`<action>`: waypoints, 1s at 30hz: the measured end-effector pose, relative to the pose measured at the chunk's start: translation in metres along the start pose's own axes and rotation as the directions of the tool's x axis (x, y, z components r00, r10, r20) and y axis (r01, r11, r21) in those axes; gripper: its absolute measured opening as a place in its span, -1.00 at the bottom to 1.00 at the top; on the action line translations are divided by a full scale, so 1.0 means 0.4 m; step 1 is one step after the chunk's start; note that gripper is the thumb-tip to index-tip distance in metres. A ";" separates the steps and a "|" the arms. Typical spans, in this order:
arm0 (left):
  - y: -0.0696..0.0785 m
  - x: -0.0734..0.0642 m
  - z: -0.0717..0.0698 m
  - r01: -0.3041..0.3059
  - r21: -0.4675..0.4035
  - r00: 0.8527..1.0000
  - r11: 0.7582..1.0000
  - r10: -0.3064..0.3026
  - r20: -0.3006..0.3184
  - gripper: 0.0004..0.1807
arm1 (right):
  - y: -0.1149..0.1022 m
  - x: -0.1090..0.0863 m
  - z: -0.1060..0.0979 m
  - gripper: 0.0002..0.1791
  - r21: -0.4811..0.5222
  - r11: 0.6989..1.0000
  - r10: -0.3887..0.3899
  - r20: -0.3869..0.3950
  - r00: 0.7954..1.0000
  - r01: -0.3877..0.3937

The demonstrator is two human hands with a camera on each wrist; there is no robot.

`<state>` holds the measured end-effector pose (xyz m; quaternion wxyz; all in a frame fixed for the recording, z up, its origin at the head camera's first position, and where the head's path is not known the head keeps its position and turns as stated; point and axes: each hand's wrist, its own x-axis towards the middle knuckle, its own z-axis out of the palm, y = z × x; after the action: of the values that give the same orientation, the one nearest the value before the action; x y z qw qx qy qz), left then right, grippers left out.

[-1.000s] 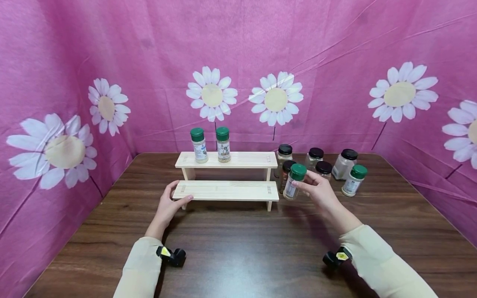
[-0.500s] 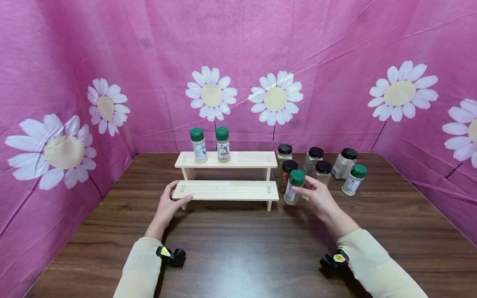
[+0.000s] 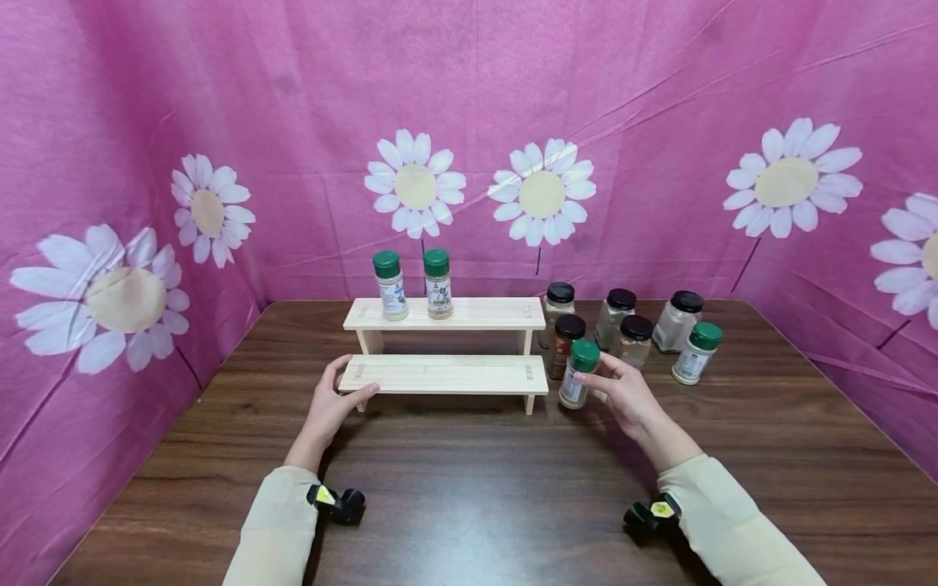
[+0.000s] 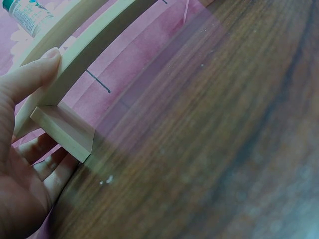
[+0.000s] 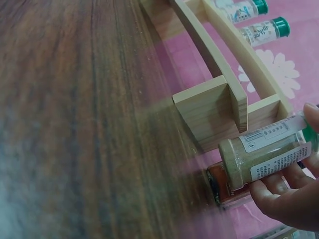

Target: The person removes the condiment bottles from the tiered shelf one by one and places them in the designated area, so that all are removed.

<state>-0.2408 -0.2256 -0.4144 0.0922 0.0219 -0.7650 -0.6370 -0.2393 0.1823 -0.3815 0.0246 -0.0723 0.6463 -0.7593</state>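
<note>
A two-step wooden rack (image 3: 443, 374) stands on the table. My left hand (image 3: 335, 407) grips the left end of its lower step, thumb on the front edge; the left wrist view shows the thumb (image 4: 37, 72) over the board and fingers behind the leg. My right hand (image 3: 626, 399) holds a green-capped spice jar (image 3: 574, 387) beside the rack's right end. In the right wrist view this jar (image 5: 264, 149) has a white label and pale brown powder inside. On the upper step stand two green-capped jars, one with a bluish label (image 3: 392, 293) and another (image 3: 439, 289) to its right.
Right of the rack stand a black-capped jar with red contents (image 3: 566, 346), several more black-capped jars (image 3: 615, 317) and a green-capped jar (image 3: 697, 354). A pink cloth (image 3: 469, 81) with white daisies hangs behind the brown wooden table (image 3: 469, 488).
My right hand has brought the green-capped jar slightly nearer to me and lower, in front of the red-filled jar. The left hand keeps its hold on the rack.
</note>
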 end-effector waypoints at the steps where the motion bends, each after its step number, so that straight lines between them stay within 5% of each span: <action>1: 0.000 0.000 0.000 -0.002 0.000 1.000 1.000 0.002 0.000 -0.20 | -0.007 -0.004 0.005 -0.69 0.003 1.000 0.006 0.002 1.000 -0.006; 30: -0.003 0.001 0.001 -0.017 0.001 1.000 1.000 0.017 -0.004 -0.22 | 0.002 -0.017 0.016 -0.58 -0.011 0.996 0.090 -0.026 0.996 -0.091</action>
<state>-0.2414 -0.2256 -0.4155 0.0991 0.0166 -0.7653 -0.6358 -0.2316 0.1768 -0.3820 0.0503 -0.0335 0.6538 -0.7542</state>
